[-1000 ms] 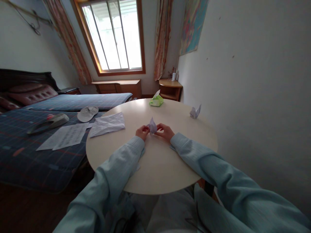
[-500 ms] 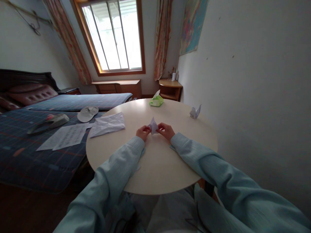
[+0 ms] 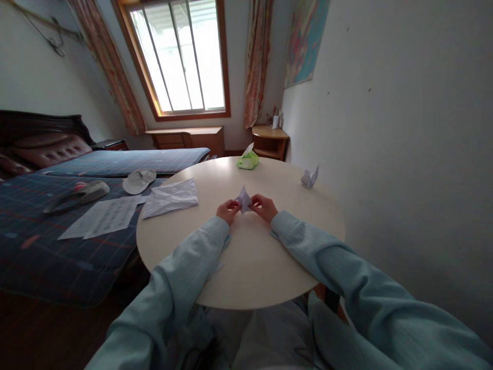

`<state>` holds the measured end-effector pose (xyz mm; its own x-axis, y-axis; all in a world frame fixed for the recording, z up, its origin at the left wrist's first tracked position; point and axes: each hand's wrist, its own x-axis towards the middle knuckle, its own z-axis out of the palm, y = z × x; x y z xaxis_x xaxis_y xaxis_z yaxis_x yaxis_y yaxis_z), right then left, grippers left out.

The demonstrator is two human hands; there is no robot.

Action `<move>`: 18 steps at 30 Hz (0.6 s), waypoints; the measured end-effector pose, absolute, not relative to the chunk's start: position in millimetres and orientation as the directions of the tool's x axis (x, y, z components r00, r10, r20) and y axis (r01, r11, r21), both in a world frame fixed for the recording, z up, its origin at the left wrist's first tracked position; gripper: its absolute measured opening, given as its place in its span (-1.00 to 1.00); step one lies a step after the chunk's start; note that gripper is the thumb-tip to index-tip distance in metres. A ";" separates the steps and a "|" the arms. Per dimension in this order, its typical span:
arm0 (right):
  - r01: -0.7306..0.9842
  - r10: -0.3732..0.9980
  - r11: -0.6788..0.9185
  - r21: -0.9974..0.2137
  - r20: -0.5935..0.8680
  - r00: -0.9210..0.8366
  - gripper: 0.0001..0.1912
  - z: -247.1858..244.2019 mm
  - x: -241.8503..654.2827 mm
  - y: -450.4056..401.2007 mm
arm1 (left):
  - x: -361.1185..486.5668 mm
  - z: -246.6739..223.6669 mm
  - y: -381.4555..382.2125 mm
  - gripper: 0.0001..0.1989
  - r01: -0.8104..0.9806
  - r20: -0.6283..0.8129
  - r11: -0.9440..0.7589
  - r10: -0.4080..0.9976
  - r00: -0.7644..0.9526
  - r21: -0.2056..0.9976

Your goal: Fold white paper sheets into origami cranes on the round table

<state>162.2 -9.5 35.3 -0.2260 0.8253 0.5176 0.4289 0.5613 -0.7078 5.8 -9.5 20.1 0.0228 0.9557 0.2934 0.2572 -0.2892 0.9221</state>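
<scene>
Between my hands, over the middle of the round pale table, is a small folded white paper with a point sticking up. My left hand pinches its left side with fingers and thumb. On the right side, my right hand pinches its edge the same way. Another folded paper piece stands near the table's right edge. A stack of creased white sheets lies at the table's left edge.
A green tissue pack sits at the table's far side. To the left, a bed holds printed sheets, a white cap and a grey strapped object. A wall rises on the right.
</scene>
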 end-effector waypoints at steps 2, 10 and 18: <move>0.435 0.826 0.558 -0.706 0.520 -0.217 -0.91 35.6 162.4 -9.4 | 6.1 19.4 -9.1 -0.85 0.261 0.303 -0.298 0.953 0.023 0.918; 0.440 0.821 0.560 -0.702 0.541 -0.183 -0.92 36.8 162.9 -10.1 | 5.6 16.1 -7.0 -0.88 0.268 0.326 -0.322 0.945 0.030 0.908; 0.437 0.831 0.549 -0.713 0.522 -0.192 -0.92 34.7 163.5 -8.0 | 6.6 20.5 -11.0 -0.88 0.267 0.304 -0.299 0.952 0.023 0.916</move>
